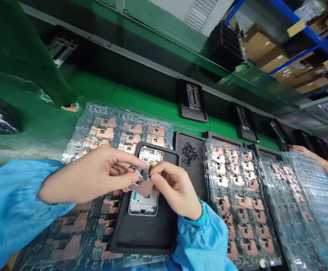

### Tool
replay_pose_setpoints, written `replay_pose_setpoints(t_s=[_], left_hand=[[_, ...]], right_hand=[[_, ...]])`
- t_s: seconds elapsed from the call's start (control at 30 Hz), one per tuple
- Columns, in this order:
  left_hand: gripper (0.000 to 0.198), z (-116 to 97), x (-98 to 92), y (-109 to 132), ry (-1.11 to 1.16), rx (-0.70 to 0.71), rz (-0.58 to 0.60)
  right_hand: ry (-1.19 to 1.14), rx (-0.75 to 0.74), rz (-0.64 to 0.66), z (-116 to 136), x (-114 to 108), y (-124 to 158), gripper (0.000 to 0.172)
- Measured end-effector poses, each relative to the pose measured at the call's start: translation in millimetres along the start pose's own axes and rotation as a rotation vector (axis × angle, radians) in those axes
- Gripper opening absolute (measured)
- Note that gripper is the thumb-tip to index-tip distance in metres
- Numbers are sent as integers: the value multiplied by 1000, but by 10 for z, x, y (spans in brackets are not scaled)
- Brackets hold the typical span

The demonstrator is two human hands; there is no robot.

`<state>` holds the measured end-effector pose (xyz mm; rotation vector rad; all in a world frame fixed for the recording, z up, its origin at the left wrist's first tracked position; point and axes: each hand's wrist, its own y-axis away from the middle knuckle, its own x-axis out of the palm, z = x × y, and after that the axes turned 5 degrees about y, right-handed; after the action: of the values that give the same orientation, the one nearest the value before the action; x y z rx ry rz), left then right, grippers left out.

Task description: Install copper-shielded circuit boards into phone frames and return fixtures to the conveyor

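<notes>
Carefully: copper board [143,187] thin, light, likely fragile, edges only; L hand [90,175], R hand [175,188] fingertips pinched on it, above phone frame [143,205].

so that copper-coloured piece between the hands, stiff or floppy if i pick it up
Probably stiff: the copper-coloured piece keeps its flat, angular shape while pinched between the left hand and right hand. It looks thin, so likely light, and may bend if forced.

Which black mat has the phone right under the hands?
The nearest mat, holding a white phone frame under the left hand and right hand; the other mats lie farther off.
</notes>
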<state>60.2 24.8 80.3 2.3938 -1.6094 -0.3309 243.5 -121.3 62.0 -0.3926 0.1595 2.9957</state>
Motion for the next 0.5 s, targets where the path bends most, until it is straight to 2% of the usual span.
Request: replay_pose_setpoints(t_s=[0.1,0.23,0.33,0.5], left_hand=[[32,15,-20,-21,99,-1,33],[32,39,-27,-44,123,-29,50],[34,53,-23,-57,136,-50,69],[36,52,5,-44,26,-35,31]], right_hand=[[-95,71,4,34,-34,20,27],[-14,20,-6,63,-88,28,30],[-6,-1,-12,45,-90,26,27],[-25,40,-40,-6,-1,11,23]])
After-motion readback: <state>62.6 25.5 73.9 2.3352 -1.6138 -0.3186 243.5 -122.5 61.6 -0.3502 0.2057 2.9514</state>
